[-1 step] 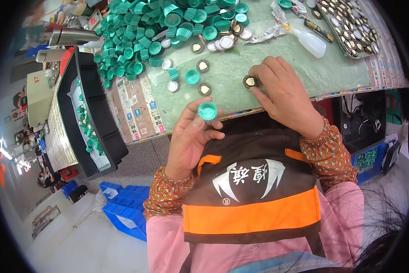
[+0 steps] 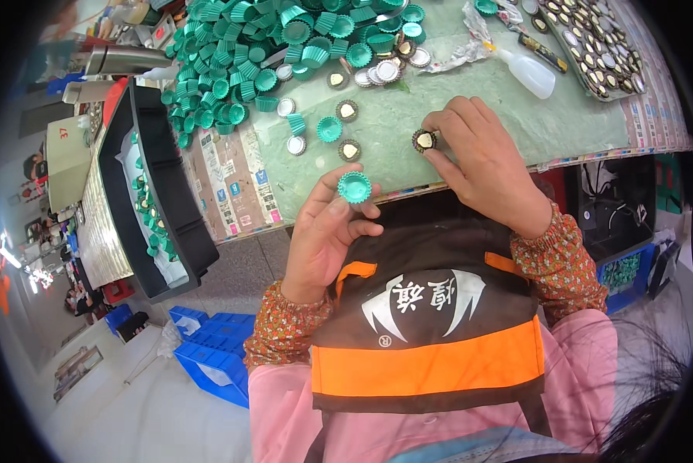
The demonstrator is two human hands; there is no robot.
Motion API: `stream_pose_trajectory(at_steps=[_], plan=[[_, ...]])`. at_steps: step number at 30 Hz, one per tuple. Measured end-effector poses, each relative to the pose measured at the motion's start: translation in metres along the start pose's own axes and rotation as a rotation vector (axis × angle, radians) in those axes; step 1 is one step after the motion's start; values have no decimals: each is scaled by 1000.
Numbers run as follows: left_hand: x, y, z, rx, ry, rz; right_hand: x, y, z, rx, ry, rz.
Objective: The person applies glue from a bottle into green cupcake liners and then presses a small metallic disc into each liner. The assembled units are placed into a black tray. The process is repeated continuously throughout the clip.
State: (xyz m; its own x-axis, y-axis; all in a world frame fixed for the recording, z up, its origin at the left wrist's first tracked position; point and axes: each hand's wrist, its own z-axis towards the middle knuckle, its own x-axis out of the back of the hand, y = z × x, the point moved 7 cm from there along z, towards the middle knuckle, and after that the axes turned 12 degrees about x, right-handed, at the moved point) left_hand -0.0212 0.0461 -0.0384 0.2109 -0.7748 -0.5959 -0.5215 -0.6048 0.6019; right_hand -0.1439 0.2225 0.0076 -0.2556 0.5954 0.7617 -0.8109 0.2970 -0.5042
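Observation:
My left hand is closed on a small teal fluted cup, pinched with its hollow side up, just in front of the table's near edge. To the right, my right hand grips a dark crimped cap between thumb and forefinger, low over the green table top. A cream piece sits in that cap. Between the hands and the far pile lie a loose teal cup, dark caps with cream pieces and white-faced caps.
A big heap of teal cups covers the far left. At the far right are a tray of filled caps, a white squeeze bottle and a dark tube. A black bin stands left of the table, blue crates below.

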Motion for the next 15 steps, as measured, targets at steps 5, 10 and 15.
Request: stream_pose_trajectory(at_steps=[5, 10, 15], plan=[[2, -6, 0, 28, 3, -36, 5, -31, 9, 91, 64, 132], [-2, -8, -1, 33, -15, -30, -6, -59, 17, 148, 6, 139], [-4, -7, -3, 5, 18, 36, -10, -70, 17, 177, 18, 28]])
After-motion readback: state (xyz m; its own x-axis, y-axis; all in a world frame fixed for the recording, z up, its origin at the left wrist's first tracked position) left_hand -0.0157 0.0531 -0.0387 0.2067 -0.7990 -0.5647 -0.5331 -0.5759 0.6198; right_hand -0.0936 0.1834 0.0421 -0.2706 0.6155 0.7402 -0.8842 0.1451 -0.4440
